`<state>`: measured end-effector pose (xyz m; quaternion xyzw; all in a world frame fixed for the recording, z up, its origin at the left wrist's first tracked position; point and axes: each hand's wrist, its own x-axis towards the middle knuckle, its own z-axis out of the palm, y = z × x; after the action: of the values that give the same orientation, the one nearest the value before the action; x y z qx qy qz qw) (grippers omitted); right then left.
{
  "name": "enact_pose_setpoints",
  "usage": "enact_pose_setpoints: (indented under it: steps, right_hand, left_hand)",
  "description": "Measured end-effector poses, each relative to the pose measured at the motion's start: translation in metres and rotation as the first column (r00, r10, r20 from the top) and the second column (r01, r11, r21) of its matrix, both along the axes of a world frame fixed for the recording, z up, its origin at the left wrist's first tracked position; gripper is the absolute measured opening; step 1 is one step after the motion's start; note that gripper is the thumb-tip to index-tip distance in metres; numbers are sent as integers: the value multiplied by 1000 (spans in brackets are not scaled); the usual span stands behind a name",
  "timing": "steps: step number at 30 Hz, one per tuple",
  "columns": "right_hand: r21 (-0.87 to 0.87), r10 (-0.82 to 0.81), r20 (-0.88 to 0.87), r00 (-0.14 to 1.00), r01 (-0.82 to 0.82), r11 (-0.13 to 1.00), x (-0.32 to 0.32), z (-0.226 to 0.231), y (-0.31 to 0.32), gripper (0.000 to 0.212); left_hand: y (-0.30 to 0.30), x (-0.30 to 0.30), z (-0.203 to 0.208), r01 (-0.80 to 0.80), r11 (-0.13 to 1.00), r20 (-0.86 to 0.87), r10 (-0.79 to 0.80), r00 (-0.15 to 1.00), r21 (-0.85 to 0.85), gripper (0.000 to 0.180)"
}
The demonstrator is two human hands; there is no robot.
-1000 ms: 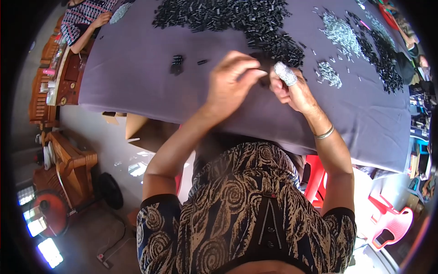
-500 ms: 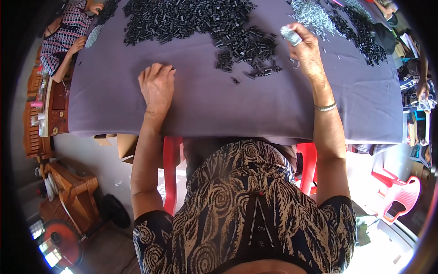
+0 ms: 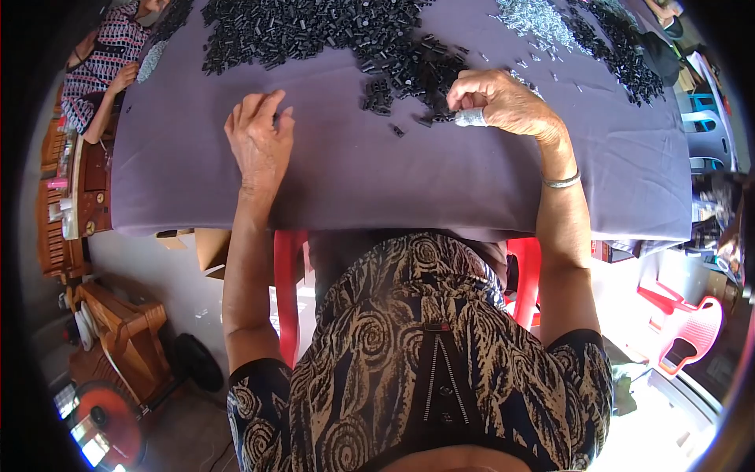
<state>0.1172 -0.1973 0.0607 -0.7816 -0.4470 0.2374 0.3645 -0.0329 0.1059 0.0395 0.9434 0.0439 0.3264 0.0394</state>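
My left hand point(image 3: 258, 143) hovers over the purple cloth, left of the black parts. Its fingers are bent, with a gap between thumb and forefinger and nothing visible in it. My right hand point(image 3: 513, 108) is at the near right edge of the pile of small black tubular pieces point(image 3: 314, 35). Its fingers curl toward the thumb, which has a silvery wrap point(image 3: 470, 117) around its tip. Whatever the right fingertips might hold is too small or hidden. Beyond that hand lies a heap of small shiny silver pins point(image 3: 539, 23). A few black pieces point(image 3: 397, 130) lie loose in front of the pile.
The purple cloth point(image 3: 377, 185) covers the table to its near edge. More black pieces point(image 3: 625, 63) lie at the far right. Another person's hand point(image 3: 124, 77) rests by a small silver heap point(image 3: 152, 60) at the left. A red chair point(image 3: 684, 322) stands at the lower right.
My right hand has moved left and nearer, from beside the silver heap to the edge of the black pile. The left hand has shifted slightly, and its thumb and forefinger have spread apart.
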Motion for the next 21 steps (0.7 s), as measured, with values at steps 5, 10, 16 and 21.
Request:
enact_pose_setpoints:
  steps: [5,10,16,21]
  right_hand:
    - [-32,7,216,976,0,999,-3,-5,4,15]
    - [-16,3,278,960,1,1000,-1,-11,5,14]
    - [221,-179,-100,979,198,955,-11,-8,12,11]
    - [517,-65,-408,911,289,806,-21,-19,23,14]
  left_hand:
    - [-41,13,-3,276,915,58,-271,961,-296,18]
    - [-90,30,-2,395,686,70,-451,890,-611,16]
    - [-112,42,-3,379,485,110,-495,862,-788,21]
    - [-131,37,-7,242,-227,320,-425,847,-943,25]
